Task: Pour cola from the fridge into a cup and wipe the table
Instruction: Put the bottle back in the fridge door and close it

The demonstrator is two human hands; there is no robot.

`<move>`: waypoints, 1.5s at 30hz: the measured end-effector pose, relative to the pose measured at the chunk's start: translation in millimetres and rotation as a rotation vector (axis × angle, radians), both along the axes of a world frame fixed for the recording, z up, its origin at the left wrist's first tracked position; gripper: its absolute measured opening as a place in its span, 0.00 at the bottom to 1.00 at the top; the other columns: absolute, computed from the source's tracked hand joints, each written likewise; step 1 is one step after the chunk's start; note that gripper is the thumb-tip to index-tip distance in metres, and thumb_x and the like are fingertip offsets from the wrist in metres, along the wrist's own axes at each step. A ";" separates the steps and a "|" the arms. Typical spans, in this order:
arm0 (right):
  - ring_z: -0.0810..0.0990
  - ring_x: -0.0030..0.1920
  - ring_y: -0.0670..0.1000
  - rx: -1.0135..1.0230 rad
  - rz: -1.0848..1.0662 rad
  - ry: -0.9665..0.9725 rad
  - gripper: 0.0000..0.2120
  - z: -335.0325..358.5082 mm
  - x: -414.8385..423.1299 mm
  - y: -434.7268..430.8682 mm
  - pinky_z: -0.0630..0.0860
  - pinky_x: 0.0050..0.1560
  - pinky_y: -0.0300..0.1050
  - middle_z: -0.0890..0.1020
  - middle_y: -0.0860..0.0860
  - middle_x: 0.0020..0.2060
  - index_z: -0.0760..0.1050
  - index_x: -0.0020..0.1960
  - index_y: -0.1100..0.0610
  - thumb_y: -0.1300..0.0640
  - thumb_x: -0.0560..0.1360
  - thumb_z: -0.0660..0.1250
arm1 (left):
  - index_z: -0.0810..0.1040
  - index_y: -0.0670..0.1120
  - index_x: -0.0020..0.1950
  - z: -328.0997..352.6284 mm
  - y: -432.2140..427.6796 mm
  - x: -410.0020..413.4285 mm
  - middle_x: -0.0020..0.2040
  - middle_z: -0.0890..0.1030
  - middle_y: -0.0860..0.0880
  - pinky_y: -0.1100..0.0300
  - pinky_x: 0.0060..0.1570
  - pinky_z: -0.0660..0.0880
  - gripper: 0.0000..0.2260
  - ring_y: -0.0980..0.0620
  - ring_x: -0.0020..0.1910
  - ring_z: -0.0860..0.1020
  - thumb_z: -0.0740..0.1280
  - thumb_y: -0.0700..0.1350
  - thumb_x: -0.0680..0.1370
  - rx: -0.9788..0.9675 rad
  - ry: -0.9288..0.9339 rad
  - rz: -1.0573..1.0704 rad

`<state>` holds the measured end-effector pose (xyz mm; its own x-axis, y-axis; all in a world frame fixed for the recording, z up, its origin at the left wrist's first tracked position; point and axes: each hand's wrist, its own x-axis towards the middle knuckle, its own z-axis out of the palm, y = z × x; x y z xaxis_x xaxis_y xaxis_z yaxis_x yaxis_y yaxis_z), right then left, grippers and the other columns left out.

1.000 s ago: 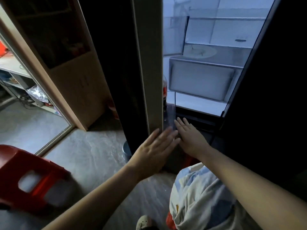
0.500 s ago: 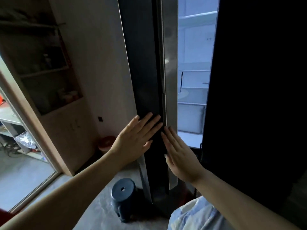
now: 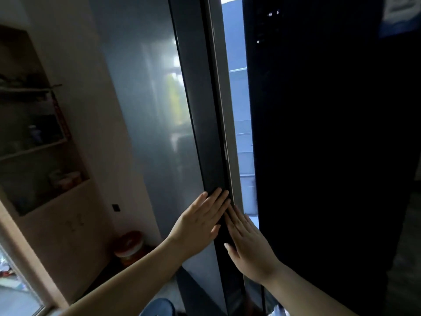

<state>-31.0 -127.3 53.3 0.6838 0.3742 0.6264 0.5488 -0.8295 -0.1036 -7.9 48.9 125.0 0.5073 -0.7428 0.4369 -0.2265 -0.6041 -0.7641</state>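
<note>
A tall dark two-door fridge fills the view. Its left door [image 3: 155, 124] stands slightly ajar, and a narrow lit gap [image 3: 241, 142] shows white shelves inside. My left hand [image 3: 200, 222] presses flat, fingers straight, on the outer face of the left door near its edge. My right hand [image 3: 248, 242] lies flat with straight fingers along the door's inner edge, beside the black right door [image 3: 323, 156]. Neither the cola nor a cup shows.
A wooden shelf unit [image 3: 41, 144] with small items stands at the left. A red-lidded container [image 3: 129, 246] sits on the floor by the wall, and a dark blue stool [image 3: 157, 307] is below my arms. A small display glows on the right door [image 3: 272, 14].
The left fridge door has swung nearly closed, so the lit gap has narrowed. Both flat hands moved with it and my view has risen from the floor to the doors.
</note>
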 end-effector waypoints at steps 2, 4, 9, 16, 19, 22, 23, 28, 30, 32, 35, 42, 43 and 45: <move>0.46 0.77 0.49 0.015 -0.006 0.012 0.34 -0.9 4.2 -3.1 0.52 0.75 0.48 0.47 0.51 0.78 0.47 0.78 0.59 0.50 0.77 0.56 | 0.56 0.43 0.77 2.3 -5.2 5.2 0.77 0.55 0.44 0.48 0.75 0.41 0.32 0.47 0.77 0.51 0.57 0.58 0.78 0.006 -0.005 -0.024; 0.45 0.77 0.49 0.006 -0.038 0.017 0.35 -2.0 8.8 -7.1 0.53 0.75 0.48 0.45 0.51 0.78 0.46 0.78 0.58 0.49 0.76 0.56 | 0.55 0.42 0.77 4.8 -7.6 11.1 0.77 0.55 0.44 0.48 0.75 0.41 0.32 0.46 0.76 0.50 0.56 0.58 0.79 0.033 -0.030 -0.046; 0.42 0.77 0.48 -0.048 -0.069 0.011 0.37 10.8 14.6 -18.4 0.51 0.75 0.48 0.41 0.49 0.78 0.41 0.78 0.56 0.48 0.77 0.57 | 0.58 0.43 0.77 18.3 -5.6 27.5 0.77 0.58 0.44 0.46 0.74 0.47 0.30 0.46 0.77 0.53 0.56 0.56 0.79 0.025 -0.028 -0.152; 0.49 0.77 0.53 -0.096 -0.093 -0.158 0.34 67.3 29.9 -24.5 0.56 0.75 0.50 0.48 0.55 0.78 0.48 0.78 0.60 0.51 0.78 0.60 | 0.59 0.45 0.77 87.5 -7.3 60.2 0.77 0.57 0.46 0.45 0.71 0.58 0.29 0.46 0.76 0.56 0.57 0.52 0.77 -0.213 -0.139 -0.347; 0.49 0.77 0.55 -0.158 -0.171 -0.244 0.33 93.4 39.8 -24.7 0.57 0.74 0.52 0.50 0.58 0.77 0.49 0.77 0.62 0.50 0.78 0.58 | 0.57 0.45 0.77 124.2 -10.8 74.5 0.77 0.56 0.46 0.44 0.72 0.56 0.29 0.45 0.76 0.55 0.57 0.52 0.77 -0.280 -0.150 -0.392; 0.50 0.77 0.56 -0.232 -0.252 -0.288 0.35 111.6 44.8 -24.1 0.60 0.73 0.53 0.50 0.58 0.77 0.48 0.77 0.63 0.48 0.78 0.58 | 0.57 0.46 0.77 139.8 -13.6 90.6 0.77 0.56 0.46 0.44 0.72 0.57 0.29 0.44 0.76 0.56 0.57 0.52 0.77 -0.257 -0.164 -0.460; 0.50 0.77 0.56 -0.233 -0.271 -0.311 0.36 116.6 45.0 -22.3 0.59 0.74 0.53 0.50 0.59 0.77 0.47 0.77 0.63 0.47 0.78 0.59 | 0.57 0.46 0.77 140.5 -14.3 95.8 0.77 0.56 0.46 0.44 0.72 0.57 0.29 0.44 0.76 0.56 0.57 0.52 0.77 -0.245 -0.175 -0.481; 0.51 0.77 0.56 -0.321 -0.320 -0.425 0.33 132.5 44.1 -4.6 0.51 0.75 0.52 0.53 0.58 0.77 0.51 0.77 0.62 0.47 0.78 0.57 | 0.52 0.43 0.78 140.1 -13.6 118.3 0.76 0.57 0.44 0.44 0.72 0.57 0.31 0.44 0.76 0.55 0.55 0.53 0.78 -0.238 -0.276 -0.605; 0.52 0.77 0.56 -0.399 -0.343 -0.457 0.32 131.2 46.3 -4.5 0.51 0.75 0.52 0.54 0.57 0.76 0.52 0.76 0.62 0.49 0.78 0.57 | 0.52 0.43 0.78 146.2 -8.2 126.1 0.77 0.57 0.44 0.44 0.73 0.55 0.31 0.45 0.77 0.53 0.56 0.53 0.78 -0.246 -0.296 -0.679; 0.53 0.77 0.56 -0.439 -0.353 -0.468 0.32 128.3 49.5 -5.9 0.51 0.75 0.53 0.53 0.57 0.77 0.50 0.77 0.62 0.49 0.78 0.56 | 0.51 0.45 0.78 153.5 -0.2 137.0 0.78 0.53 0.45 0.45 0.74 0.52 0.31 0.45 0.77 0.51 0.56 0.54 0.78 -0.247 -0.290 -0.741; 0.52 0.77 0.56 -0.477 -0.358 -0.480 0.34 126.6 54.1 -8.5 0.51 0.75 0.53 0.51 0.58 0.77 0.48 0.77 0.63 0.48 0.79 0.57 | 0.51 0.47 0.78 158.3 2.8 148.1 0.79 0.48 0.47 0.45 0.74 0.50 0.29 0.45 0.77 0.51 0.53 0.56 0.80 -0.234 -0.282 -0.793; 0.50 0.77 0.57 -0.520 -0.417 -0.496 0.35 127.1 68.8 -22.6 0.49 0.75 0.52 0.49 0.58 0.77 0.47 0.77 0.62 0.47 0.78 0.57 | 0.52 0.48 0.78 158.6 -9.4 163.7 0.79 0.49 0.48 0.46 0.74 0.49 0.30 0.46 0.77 0.53 0.55 0.56 0.79 -0.231 -0.253 -0.820; 0.50 0.77 0.57 -0.529 -0.426 -0.490 0.35 127.2 70.9 -24.7 0.49 0.75 0.52 0.49 0.58 0.77 0.47 0.77 0.62 0.47 0.78 0.56 | 0.53 0.48 0.78 158.7 -12.1 165.6 0.79 0.50 0.48 0.46 0.74 0.48 0.30 0.46 0.77 0.53 0.55 0.56 0.79 -0.233 -0.247 -0.819; 0.48 0.77 0.57 -0.546 -0.446 -0.475 0.35 127.7 75.5 -28.7 0.50 0.74 0.53 0.48 0.58 0.77 0.46 0.77 0.62 0.46 0.78 0.55 | 0.54 0.48 0.78 159.1 -17.6 168.6 0.79 0.51 0.48 0.46 0.75 0.49 0.29 0.46 0.77 0.53 0.55 0.56 0.79 -0.241 -0.235 -0.814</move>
